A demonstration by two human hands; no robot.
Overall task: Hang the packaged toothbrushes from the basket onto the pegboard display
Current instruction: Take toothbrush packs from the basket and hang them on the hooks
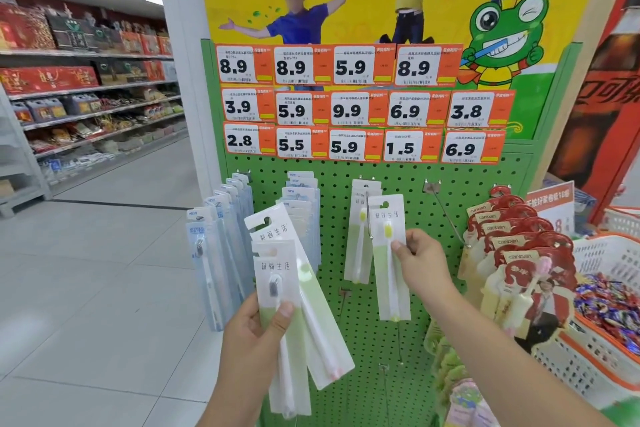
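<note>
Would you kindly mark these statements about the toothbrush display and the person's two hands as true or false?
1. The right hand holds a single toothbrush pack up near the hook. True.
2. The left hand is empty. False: it grips a fan of several packs.
3. The pegboard is red. False: it is green.
4. The peg just right of the right hand's pack carries no packs. True.
5. The packs with red headers hang at the left edge of the board. False: they hang at the right; blue-white packs hang at the left.
</note>
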